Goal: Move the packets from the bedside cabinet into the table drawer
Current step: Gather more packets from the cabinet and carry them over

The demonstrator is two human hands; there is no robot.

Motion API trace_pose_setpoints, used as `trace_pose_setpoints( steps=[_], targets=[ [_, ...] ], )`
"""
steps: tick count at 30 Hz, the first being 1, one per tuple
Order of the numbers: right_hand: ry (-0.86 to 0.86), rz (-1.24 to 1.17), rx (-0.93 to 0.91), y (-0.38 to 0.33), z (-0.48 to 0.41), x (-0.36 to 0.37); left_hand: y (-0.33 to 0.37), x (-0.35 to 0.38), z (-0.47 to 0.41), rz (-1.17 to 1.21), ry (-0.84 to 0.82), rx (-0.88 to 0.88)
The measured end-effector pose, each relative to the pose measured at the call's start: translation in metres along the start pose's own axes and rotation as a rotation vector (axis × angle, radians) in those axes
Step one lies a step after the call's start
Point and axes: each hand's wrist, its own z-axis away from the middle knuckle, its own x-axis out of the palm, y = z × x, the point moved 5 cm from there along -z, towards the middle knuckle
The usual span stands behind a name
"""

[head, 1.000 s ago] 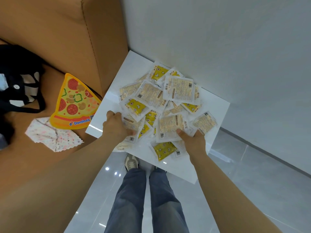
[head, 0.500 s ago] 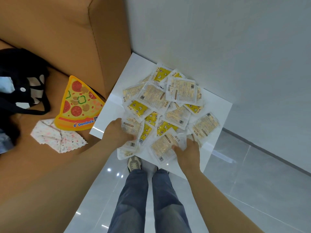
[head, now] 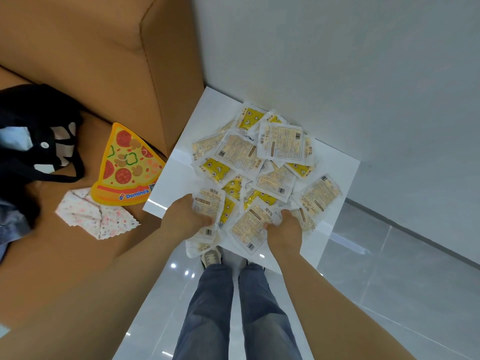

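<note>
two hands, as i log them: left hand (head: 185, 219) gripping packets (head: 259, 162) at the pile's near-left edge; right hand (head: 284, 229) clutching others alongside. pile heaped on white bedside cabinet (head: 187, 141) against wall (head: 337, 61). leftward: pizza-shaped card (head: 127, 167), floral cloth (head: 96, 216), black bag (head: 39, 141).

A pizza-slice mat (head: 127, 166), a floral cloth (head: 97, 218) and a black bag (head: 39, 141) lie on the brown sofa (head: 85, 55).

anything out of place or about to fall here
One packet by the left hand overhangs the near edge of the bedside cabinet, above the floor, and might slip off. The other packets lie in a loose overlapping heap.
</note>
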Motion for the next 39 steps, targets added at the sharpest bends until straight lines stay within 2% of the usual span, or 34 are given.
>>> trace_pose_setpoints(
  steps=[10,15,21,30,35,39],
  targets=[
    [-0.036,-0.104,-0.02,-0.001,0.0,-0.011,-0.016,-0.011,0.018,-0.008,0.04,-0.042],
    [-0.004,-0.167,-0.172,-0.018,0.024,-0.042,-0.015,-0.026,0.039,0.002,0.095,-0.024],
    [0.111,-0.074,-0.357,-0.047,0.071,-0.118,0.029,-0.06,0.091,0.038,0.152,0.107],
    [0.364,-0.21,-0.507,-0.117,0.163,-0.271,0.14,-0.153,0.202,0.083,0.211,0.458],
    [0.559,-0.235,-0.65,-0.151,0.243,-0.358,0.216,-0.213,0.278,0.041,0.26,0.759],
    [0.737,-0.319,-0.68,-0.161,0.314,-0.426,0.277,-0.25,0.353,0.009,0.289,1.02]
  ],
)
